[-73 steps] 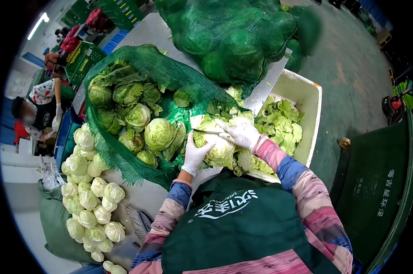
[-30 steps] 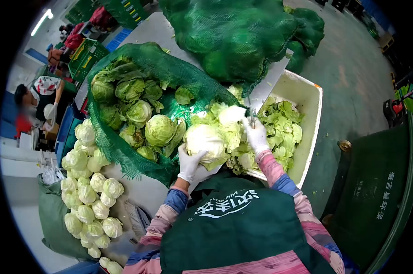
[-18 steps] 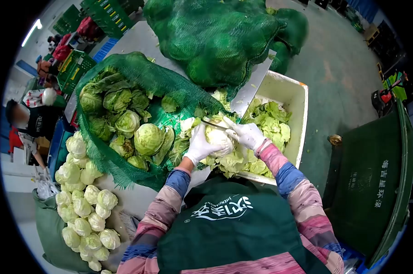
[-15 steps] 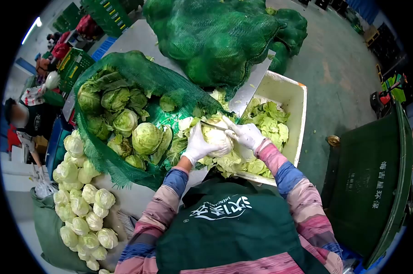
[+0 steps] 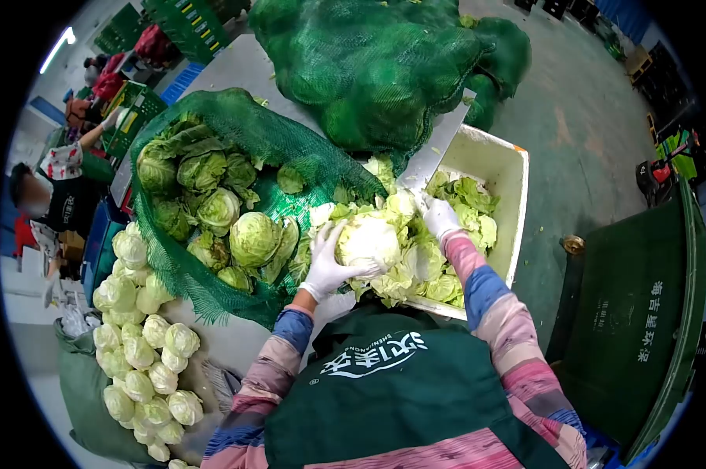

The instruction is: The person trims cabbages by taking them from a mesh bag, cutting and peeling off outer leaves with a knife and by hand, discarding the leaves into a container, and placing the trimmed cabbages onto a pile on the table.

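Note:
My left hand (image 5: 331, 262), in a white glove, grips the left side of a pale, trimmed cabbage (image 5: 368, 241), thumb below and fingers over the top. My gloved right hand (image 5: 440, 217) is closed just right of the cabbage, at the near corner of the metal table. It held a thin knife half a second ago; the blade is hard to make out now. Loose leaves (image 5: 423, 262) lie around the cabbage and spill into a white foam box (image 5: 509, 156). To the left, an open green mesh sack (image 5: 153, 246) holds several untrimmed cabbages (image 5: 253, 238).
Full green mesh sacks (image 5: 368, 70) sit at the far side of the metal table (image 5: 232, 66). Pale trimmed cabbages (image 5: 138, 352) are piled on the left. A large green bin (image 5: 626, 313) stands right. Another person (image 5: 64, 187) works at the far left.
My right hand has moved right, away from the cabbage, and the blade no longer shows across its top. My left hand stays on the cabbage, whose pale face is now more exposed.

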A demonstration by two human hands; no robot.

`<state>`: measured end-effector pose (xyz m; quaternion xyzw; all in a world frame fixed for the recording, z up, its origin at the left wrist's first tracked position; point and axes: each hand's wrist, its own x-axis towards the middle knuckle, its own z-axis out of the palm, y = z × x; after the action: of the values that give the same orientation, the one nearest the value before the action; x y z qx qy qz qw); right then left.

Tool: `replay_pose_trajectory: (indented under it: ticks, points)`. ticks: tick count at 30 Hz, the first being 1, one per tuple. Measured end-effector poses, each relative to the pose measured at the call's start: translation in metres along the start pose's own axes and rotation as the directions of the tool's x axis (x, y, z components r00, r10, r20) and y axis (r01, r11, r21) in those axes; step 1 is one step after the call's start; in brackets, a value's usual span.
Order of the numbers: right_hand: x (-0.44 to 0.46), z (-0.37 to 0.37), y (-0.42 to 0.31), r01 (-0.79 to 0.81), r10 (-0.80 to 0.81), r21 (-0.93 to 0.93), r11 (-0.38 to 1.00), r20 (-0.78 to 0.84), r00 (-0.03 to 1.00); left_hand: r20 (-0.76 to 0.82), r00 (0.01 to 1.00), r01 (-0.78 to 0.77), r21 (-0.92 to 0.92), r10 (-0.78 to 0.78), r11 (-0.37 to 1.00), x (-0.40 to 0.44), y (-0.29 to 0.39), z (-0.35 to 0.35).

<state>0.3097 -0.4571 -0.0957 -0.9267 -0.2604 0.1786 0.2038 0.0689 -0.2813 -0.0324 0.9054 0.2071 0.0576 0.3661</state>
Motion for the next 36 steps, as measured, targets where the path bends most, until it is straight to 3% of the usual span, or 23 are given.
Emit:
replay_pose_trajectory:
  ticks: [2,4,5,6,7,8,9,10,11,12,14,15,16,18,19,20,23,28,30,31,34,36]
  points:
    - [-0.035,-0.024,-0.051,-0.042,0.031,0.206,0.978,0.058,0.998,0.007,1.000,0.014,0.050,-0.014,0.999,-0.001,-0.005,-0.007]
    - [-0.051,-0.020,-0.080,0.031,-0.075,0.261,0.965,0.159,0.985,-0.003,1.000,0.019,0.024,-0.018,1.000,-0.001,-0.004,-0.010]
    - [-0.049,0.002,-0.080,0.199,-0.204,0.177,0.964,0.009,0.979,-0.132,0.991,0.004,0.110,0.011,0.994,-0.005,0.006,-0.012]
    - [-0.049,0.018,-0.076,0.219,-0.188,0.326,0.920,-0.125,0.974,-0.139,0.990,0.007,0.111,0.008,0.994,-0.008,0.004,-0.004]
    - [-0.053,0.019,-0.077,0.136,-0.138,0.408,0.903,-0.024,0.990,-0.231,0.951,0.174,-0.154,-0.207,0.973,-0.013,-0.003,0.006]
    - [-0.057,0.018,-0.081,0.043,-0.093,0.480,0.876,0.081,0.992,-0.258,0.869,0.295,-0.417,-0.423,0.860,-0.014,-0.003,0.011]
    - [-0.066,0.023,-0.088,0.034,-0.048,0.478,0.878,0.016,0.999,0.004,0.884,0.264,-0.829,-0.468,0.493,-0.009,-0.002,0.021]
    - [-0.076,0.029,-0.095,0.023,-0.002,0.474,0.880,-0.045,0.999,0.002,0.881,0.266,-0.829,-0.473,0.492,-0.006,0.008,0.029]
    - [-0.082,0.036,-0.097,0.047,-0.008,0.494,0.868,-0.080,0.997,-0.148,0.839,0.337,-0.615,-0.524,0.713,-0.007,0.017,0.037]
    - [-0.088,0.044,-0.092,0.047,-0.013,0.491,0.870,-0.072,0.997,-0.305,0.799,0.417,-0.340,-0.518,0.843,-0.006,0.023,0.041]
    - [-0.092,0.051,-0.078,0.066,0.032,0.511,0.857,-0.181,0.983,-0.283,0.804,0.419,-0.355,-0.523,0.836,0.003,0.022,0.040]
    - [-0.091,0.044,-0.063,0.028,0.020,0.554,0.832,-0.080,0.997,-0.254,0.874,0.368,-0.214,-0.415,0.905,0.006,0.024,0.036]
    - [-0.086,0.036,-0.047,0.053,-0.053,0.491,0.870,-0.014,0.999,-0.203,0.930,0.297,-0.072,-0.306,0.952,0.007,0.029,0.033]
    - [-0.093,-0.010,-0.056,0.107,-0.121,0.242,0.964,0.043,0.992,-0.155,0.949,0.267,-0.060,-0.274,0.962,0.008,0.038,0.033]
    - [-0.091,-0.015,-0.055,0.252,-0.252,0.188,0.949,-0.028,0.967,-0.153,0.973,0.179,0.016,-0.174,0.984,0.008,0.042,0.035]
    - [-0.091,-0.025,-0.060,0.326,-0.330,0.112,0.939,0.014,0.944,-0.143,0.987,0.087,0.092,-0.073,0.992,0.007,0.044,0.037]
    - [-0.078,-0.023,-0.059,0.512,-0.510,-0.039,0.858,0.064,0.858,-0.148,0.988,0.065,0.081,-0.052,0.995,0.006,0.047,0.040]
    - [-0.064,-0.035,-0.072,0.474,-0.438,-0.112,0.873,0.246,0.865,-0.172,0.983,0.067,0.050,-0.057,0.997,0.005,0.040,0.039]
    - [-0.050,-0.037,-0.074,0.291,-0.269,-0.036,0.956,0.287,0.919,-0.188,0.982,0.023,0.062,-0.011,0.998,0.000,0.036,0.041]
    - [-0.037,-0.030,-0.064,0.212,-0.208,0.003,0.977,0.217,0.954,-0.207,0.978,-0.021,0.074,0.036,0.997,-0.004,0.035,0.041]
    - [-0.008,-0.011,-0.030,0.146,-0.143,-0.011,0.989,0.115,0.983,-0.180,0.976,-0.110,0.074,0.121,0.991,-0.020,0.031,0.037]
    - [-0.001,-0.010,-0.017,0.021,-0.018,-0.021,1.000,0.128,0.992,-0.175,0.983,-0.053,0.020,0.055,0.998,-0.022,0.023,0.031]
